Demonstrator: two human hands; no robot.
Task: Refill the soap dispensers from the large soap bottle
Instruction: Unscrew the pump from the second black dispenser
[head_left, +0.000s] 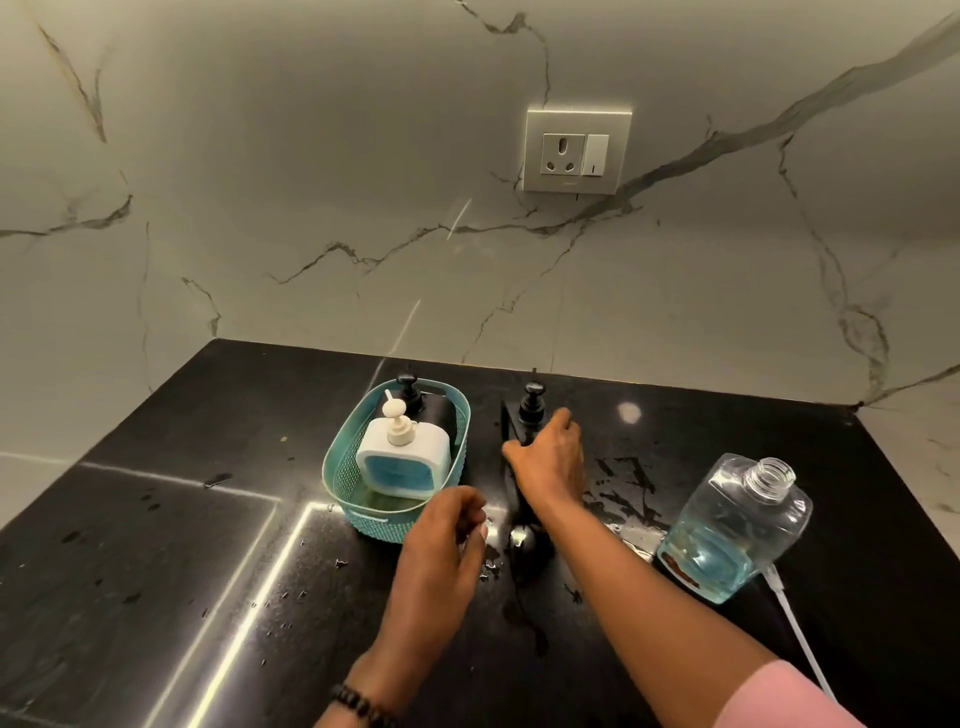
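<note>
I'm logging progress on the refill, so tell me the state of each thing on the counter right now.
Large soap bottle: upright, cap off, under half full of blue liquid.
White dispenser: pump on, standing in teal basket.
Black dispenser in basket: pump on.
Black dispenser on counter: pump on, right hand gripping it.
Left hand: loosely curled, holding nothing visible.
Counter: wet spots.

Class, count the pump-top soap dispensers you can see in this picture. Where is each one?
3. A white dispenser and a black dispenser behind it sit in the teal basket; another black dispenser stands on the countertop under the right hand.
</note>
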